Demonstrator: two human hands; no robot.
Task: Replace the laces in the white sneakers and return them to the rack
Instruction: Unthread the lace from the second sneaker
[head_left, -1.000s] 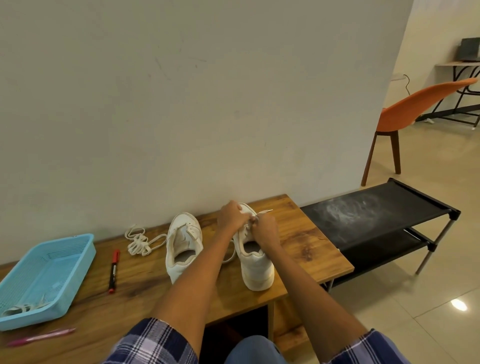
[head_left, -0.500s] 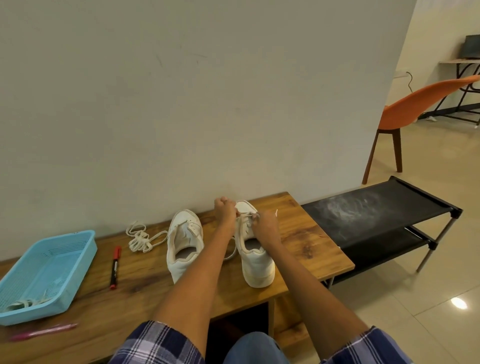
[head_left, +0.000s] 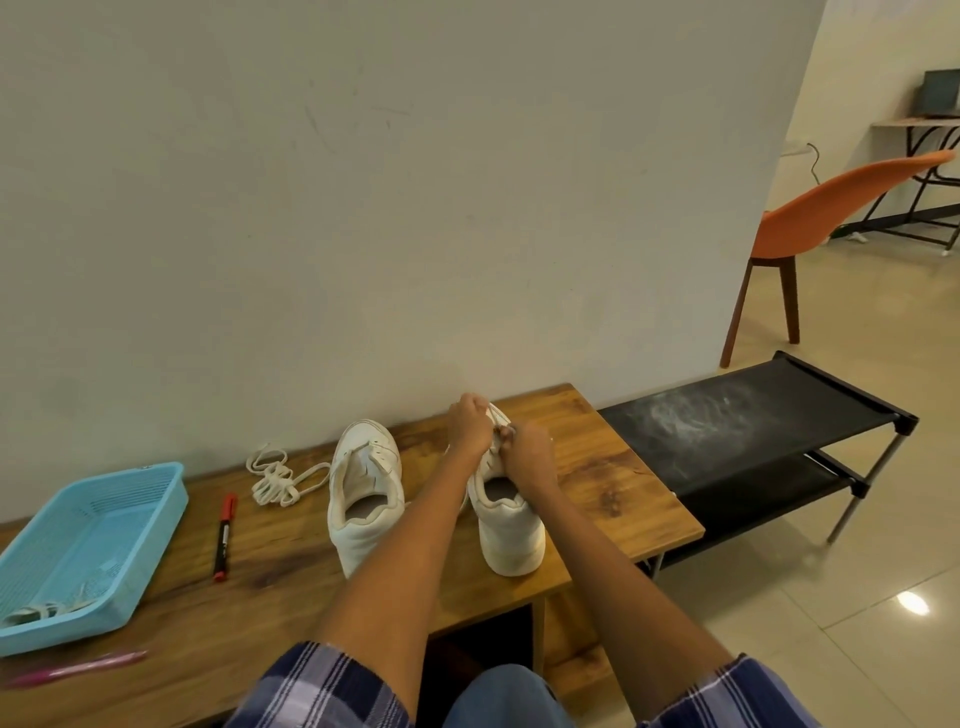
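Seated at a wooden table (head_left: 613, 473), a person works a lace (head_left: 491, 413) through the right sneaker (head_left: 506, 525). The left hand (head_left: 470, 428) is curled round the lace; the right hand (head_left: 530, 457) pinches at the eyelets, just what it holds too small to tell. The left sneaker (head_left: 366, 488) stands unlaced beside it, a loose lace (head_left: 275, 475) coiled near a red marker (head_left: 224, 535) and blue tray (head_left: 88, 540). The rack (head_left: 753, 431) waits at right. A hard tug could tip the shoe or skip an eyelet, leaving the lacing uneven.
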